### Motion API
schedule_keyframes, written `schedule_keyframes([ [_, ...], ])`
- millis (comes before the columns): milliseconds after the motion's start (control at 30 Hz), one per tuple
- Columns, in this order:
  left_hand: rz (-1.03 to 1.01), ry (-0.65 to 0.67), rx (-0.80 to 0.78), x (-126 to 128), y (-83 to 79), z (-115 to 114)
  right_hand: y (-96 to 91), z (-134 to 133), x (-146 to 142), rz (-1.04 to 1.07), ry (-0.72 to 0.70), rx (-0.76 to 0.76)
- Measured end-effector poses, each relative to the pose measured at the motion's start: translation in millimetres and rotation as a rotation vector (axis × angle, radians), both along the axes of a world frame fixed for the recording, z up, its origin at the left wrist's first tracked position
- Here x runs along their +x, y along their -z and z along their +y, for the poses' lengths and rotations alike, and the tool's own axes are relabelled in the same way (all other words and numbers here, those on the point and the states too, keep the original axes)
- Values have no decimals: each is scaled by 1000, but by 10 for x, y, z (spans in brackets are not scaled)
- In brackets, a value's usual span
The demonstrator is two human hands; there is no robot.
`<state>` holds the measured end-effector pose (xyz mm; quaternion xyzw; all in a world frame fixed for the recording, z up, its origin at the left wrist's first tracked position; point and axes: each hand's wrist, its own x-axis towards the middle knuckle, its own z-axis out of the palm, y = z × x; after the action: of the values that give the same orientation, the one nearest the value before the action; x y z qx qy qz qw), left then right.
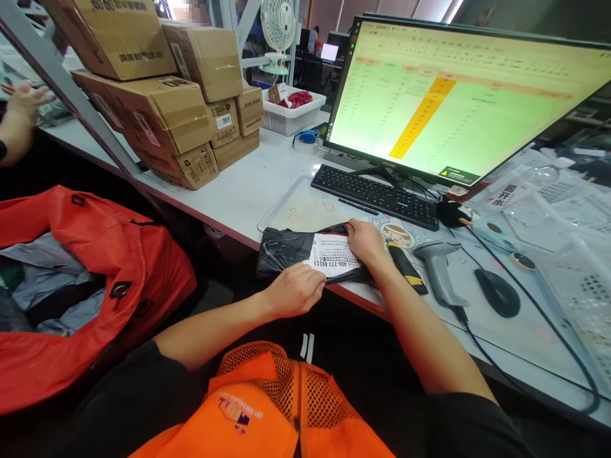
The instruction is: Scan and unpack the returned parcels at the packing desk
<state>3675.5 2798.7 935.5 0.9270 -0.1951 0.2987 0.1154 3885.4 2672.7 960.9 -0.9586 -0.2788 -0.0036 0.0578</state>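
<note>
A black plastic parcel [282, 250] lies at the front edge of the desk, with a white printed label [331, 248] on its upper side. My left hand [296, 289] is closed at the parcel's near edge, its fingers pinched by the label's lower left corner. At the far right edge of the parcel, my right hand [365, 242] grips the black plastic between thumb and fingers. Just right of that hand lies a black and yellow cutter-like tool [405, 267]. Beside the tool is a grey barcode scanner [440, 272] with its cable.
Cardboard boxes [165, 117] are stacked at the back left. A keyboard [372, 196] stands before the monitor [458, 102]; a mouse [497, 292] lies at right. An open red bag [167, 267] holds clothing at lower left. Another person's hand [23, 105] shows far left.
</note>
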Motion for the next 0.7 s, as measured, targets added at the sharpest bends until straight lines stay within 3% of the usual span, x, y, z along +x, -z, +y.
schedule_keyframes([
  [100, 11, -25, -64, -186, -37, 44, 2, 10, 139, -22, 64, 60],
  [233, 49, -35, -123, -374, 45, 103, 47, -48, 274, -81, 152, 169],
  [367, 106, -65, -200, -461, 61, 197, 30, -123, 308, -89, 138, 337],
  [500, 80, -121, -194, -377, -233, 297, -146, -177, 264, -5, 61, 549],
  [600, 151, -129, -56, -214, -504, 289, -322, -196, 177, 98, 46, 634],
  [700, 286, -137, 57, -67, -634, 205, -466, -220, 47, 234, 33, 737],
])
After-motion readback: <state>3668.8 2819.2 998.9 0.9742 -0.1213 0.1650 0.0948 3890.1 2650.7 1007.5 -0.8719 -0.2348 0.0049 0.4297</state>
